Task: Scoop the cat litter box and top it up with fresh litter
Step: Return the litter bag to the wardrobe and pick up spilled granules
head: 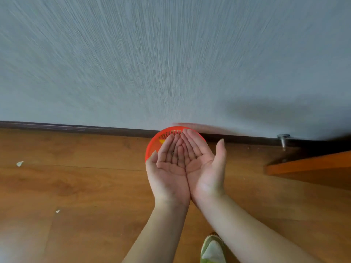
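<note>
Both forearms reach up from the bottom of the head view, past a green shoe on the wood floor, and end in two palms turned up and pressed side by side into one cup. Neither grips anything: the left hand and right hand lie open with fingers nearly straight, little fingers overlapping, and only a few dark grains sit in the hollow where the fingers meet. Under and beyond the fingertips is a red basket with slotted walls, set on the floor against the dark skirting below a grey wall; its inside is mostly hidden by the hands, so I cannot tell what it holds, apart from a bit of yellow. No litter box, scoop or bag of fresh litter is in view. Two pale scraps lie on the floor to the left, and a metal doorstop stands at the skirting to the right, beside an orange board edge. Judging by the pose, the grains are meant for the basket. The risk is spillage: if the palms part or tip early, grains drop onto the floor short of the rim, and any that do land inside may fall through the slots.
</note>
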`<state>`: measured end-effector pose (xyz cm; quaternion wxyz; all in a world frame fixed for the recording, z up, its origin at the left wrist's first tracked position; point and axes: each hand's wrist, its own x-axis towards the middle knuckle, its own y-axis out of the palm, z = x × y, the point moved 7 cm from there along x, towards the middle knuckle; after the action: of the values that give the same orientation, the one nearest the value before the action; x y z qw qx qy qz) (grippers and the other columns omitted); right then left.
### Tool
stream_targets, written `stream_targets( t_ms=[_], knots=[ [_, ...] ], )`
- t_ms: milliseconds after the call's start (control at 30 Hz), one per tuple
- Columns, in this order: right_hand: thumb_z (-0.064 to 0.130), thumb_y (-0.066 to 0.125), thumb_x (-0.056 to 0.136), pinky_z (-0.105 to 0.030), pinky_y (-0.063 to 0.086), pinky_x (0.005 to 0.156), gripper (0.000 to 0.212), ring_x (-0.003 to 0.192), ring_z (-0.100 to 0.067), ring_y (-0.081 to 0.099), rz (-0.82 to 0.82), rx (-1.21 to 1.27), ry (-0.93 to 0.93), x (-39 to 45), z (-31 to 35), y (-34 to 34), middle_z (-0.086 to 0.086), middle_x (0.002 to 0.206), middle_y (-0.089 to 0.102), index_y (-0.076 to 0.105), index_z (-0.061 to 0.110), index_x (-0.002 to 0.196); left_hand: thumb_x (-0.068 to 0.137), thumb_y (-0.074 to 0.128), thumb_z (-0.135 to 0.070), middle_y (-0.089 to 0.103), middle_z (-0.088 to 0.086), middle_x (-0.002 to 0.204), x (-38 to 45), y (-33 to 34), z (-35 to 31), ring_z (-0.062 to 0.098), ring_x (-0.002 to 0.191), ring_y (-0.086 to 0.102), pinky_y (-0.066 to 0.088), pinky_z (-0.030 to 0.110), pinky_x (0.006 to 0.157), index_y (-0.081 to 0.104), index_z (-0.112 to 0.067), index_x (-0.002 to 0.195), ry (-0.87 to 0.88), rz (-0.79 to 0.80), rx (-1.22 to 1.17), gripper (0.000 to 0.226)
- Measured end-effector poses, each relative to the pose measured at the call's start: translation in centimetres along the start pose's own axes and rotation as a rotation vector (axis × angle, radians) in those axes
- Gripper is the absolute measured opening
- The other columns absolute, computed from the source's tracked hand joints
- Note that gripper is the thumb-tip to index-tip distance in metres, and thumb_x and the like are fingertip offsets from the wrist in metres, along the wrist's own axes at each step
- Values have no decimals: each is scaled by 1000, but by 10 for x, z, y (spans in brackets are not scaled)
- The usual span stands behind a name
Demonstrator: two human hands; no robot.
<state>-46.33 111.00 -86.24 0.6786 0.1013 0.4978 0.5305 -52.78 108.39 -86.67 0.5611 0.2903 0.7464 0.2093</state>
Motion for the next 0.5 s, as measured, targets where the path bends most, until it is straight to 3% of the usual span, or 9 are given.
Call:
stream_targets(
  t_ms=[267, 500],
  knots=[
    [53, 28, 98, -35, 36, 110, 68, 119, -21, 59, 31, -42, -41, 71, -36, -58, -13, 120, 67, 62, -2, 119, 97, 32, -21, 70, 18, 112, 84, -47, 32, 26, 110, 66, 43, 36, 107, 65, 4, 114, 51, 29, 27, 44],
    [51, 25, 100, -31, 37, 108, 64, 121, -19, 57, 73, -87, -107, 108, -47, -69, -11, 123, 65, 62, 2, 117, 102, 26, -44, 66, 22, 120, 131, -52, 34, 28, 114, 63, 47, 33, 101, 60, 8, 120, 103, 118, 93, 64]
  ],
)
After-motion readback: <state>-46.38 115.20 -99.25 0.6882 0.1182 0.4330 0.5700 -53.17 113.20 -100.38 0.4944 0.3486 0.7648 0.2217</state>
